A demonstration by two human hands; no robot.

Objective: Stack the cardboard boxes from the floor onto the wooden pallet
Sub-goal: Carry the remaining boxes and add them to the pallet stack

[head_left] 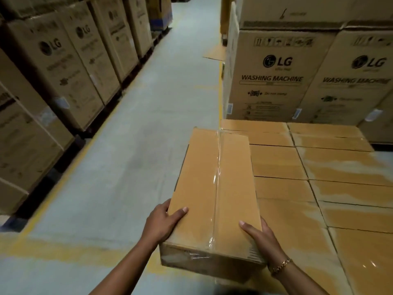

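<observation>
Large cartons (274,75) read "LG", "WASHING MACHINE" and "Do not clamp".

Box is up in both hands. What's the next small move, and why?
Probably shift the box right and lower it onto the flat layer of boxes. The left hand and right hand grip its near corners, and it hangs partly over the floor beside that layer.

Gold chain bracelet (280,266) worn beside right hand (260,238).
</observation>
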